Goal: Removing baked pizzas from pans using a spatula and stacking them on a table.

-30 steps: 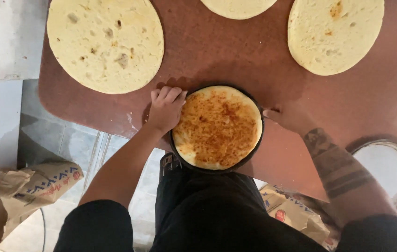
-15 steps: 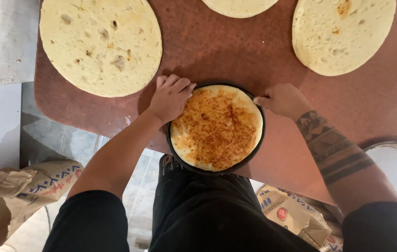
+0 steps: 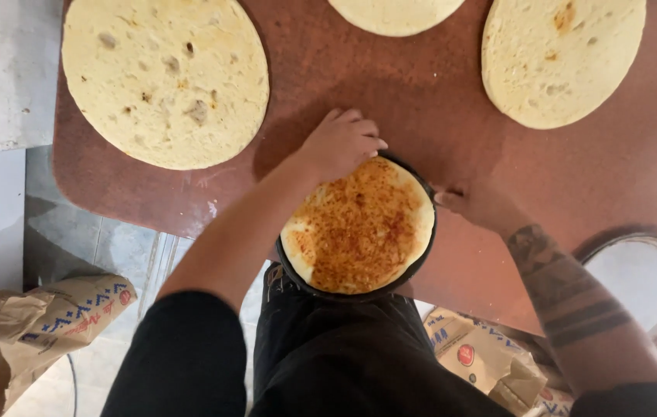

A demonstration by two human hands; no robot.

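A round black pan [image 3: 355,287], filled with a flatbread [image 3: 359,224] browned orange on top, is set at the near edge of the reddish-brown board [image 3: 436,116], overhanging it toward 6 o'clock. The left hand [image 3: 340,143] is laid over the rim at 11 o'clock, fingers curled loosely, touching rather than clamping. The right hand [image 3: 475,205] is pressed flat against the rim at 3 o'clock; how firmly cannot be told. The pan appears to be steadied or positioned. Pale dough rounds [image 3: 166,77] lie at 10, 12 and 2 o'clock.
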